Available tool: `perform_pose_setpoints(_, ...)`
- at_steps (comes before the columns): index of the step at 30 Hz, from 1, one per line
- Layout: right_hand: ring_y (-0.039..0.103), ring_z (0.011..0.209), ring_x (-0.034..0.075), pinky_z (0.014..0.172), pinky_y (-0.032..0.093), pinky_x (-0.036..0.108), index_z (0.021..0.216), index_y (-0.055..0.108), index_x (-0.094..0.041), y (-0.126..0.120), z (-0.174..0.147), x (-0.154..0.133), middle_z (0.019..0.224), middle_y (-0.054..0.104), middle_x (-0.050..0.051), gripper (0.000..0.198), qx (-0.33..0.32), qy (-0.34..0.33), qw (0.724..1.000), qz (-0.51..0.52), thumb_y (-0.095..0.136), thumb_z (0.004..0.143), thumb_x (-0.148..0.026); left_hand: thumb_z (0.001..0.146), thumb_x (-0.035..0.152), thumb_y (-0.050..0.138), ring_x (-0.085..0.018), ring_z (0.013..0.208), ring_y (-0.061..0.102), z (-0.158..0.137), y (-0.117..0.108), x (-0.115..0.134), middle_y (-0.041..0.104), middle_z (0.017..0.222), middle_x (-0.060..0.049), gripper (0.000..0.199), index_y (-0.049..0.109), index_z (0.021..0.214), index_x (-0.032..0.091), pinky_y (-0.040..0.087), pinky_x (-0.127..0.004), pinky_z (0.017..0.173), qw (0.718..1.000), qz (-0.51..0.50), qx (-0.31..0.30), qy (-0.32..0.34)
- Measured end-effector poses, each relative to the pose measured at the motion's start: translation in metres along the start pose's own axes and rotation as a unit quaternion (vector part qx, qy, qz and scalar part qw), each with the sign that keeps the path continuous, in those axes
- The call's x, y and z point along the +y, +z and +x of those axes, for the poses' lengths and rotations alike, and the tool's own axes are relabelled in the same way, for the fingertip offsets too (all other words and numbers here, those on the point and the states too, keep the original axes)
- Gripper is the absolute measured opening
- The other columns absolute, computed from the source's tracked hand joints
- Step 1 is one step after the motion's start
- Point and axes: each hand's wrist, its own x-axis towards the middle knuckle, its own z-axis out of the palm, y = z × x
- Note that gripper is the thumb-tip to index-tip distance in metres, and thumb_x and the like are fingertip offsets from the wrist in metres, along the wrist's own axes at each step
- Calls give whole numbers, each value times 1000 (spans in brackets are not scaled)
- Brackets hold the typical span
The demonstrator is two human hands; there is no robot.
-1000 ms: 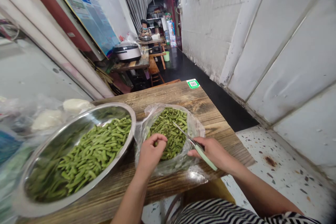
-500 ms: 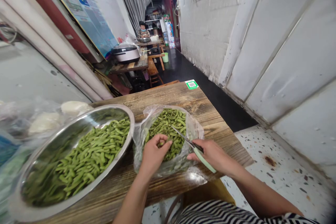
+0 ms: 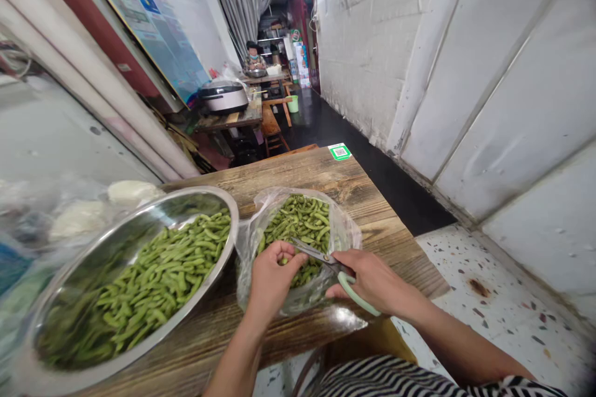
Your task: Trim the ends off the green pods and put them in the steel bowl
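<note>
My right hand (image 3: 372, 282) grips a pair of scissors (image 3: 321, 254) with pale green handles. Their blades point left, across to the fingertips of my left hand (image 3: 274, 273). That hand is closed in a pinch over the bag, on what looks like a green edamame pod, mostly hidden by the fingers. Beneath both hands lies a clear plastic bag (image 3: 345, 229), its mouth spread wide, full of edamame pods (image 3: 298, 217). To the left, a large steel basin (image 3: 233, 205) holds many more edamame pods (image 3: 162, 279).
The wooden table (image 3: 382, 217) carries a green QR-code sticker (image 3: 339, 152) at its far corner. Plastic bags (image 3: 79, 217) with pale contents sit left of the basin. Farther back are a rice cooker (image 3: 223, 97), a stool (image 3: 272, 124) and a seated person (image 3: 254, 59).
The scissors have swung left and lower, their tips now at my left fingertips. My right hand has shifted slightly left; my left hand has barely moved.
</note>
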Motion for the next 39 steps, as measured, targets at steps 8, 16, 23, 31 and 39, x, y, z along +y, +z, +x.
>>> perform_pose_setpoints(8,53,61,14,55,30,22,83,60,-18,-6,-1,-2,73,63,3,36,-12,-12,999,-27,54,81,-54,61,31,64,-12,57,50,-3,0,2,54,56,4,17,55,58,18,38,-23,58,1000,14,11,14)
perform_pose_setpoints(16,56,59,14,54,31,21,75,60,-18,6,3,9,66,64,3,40,-10,9,1000,5,54,79,-57,62,36,69,-10,54,46,1,5,-14,51,55,5,25,53,63,17,33,-20,51,997,-65,-32,-7)
perform_pose_setpoints(23,57,68,16,57,35,21,91,60,-19,-8,1,2,77,64,3,45,-32,37,996,72,55,76,-61,63,32,75,-3,48,42,1,-1,-9,59,61,2,30,54,76,14,31,-14,44,911,-381,-76,-138)
perform_pose_setpoints(31,55,71,16,62,36,22,98,59,-19,-5,1,-9,86,63,4,44,-19,24,996,84,60,75,-56,67,22,75,-2,50,43,-6,12,-5,55,64,1,25,50,67,15,34,-10,42,791,-577,-36,-200)
perform_pose_setpoints(39,49,63,13,57,32,21,84,56,-18,4,4,-11,75,59,2,39,1,-4,999,45,59,76,-56,73,22,70,-1,46,37,-16,24,-2,51,62,2,22,49,69,15,30,-10,40,777,-597,-27,-197)
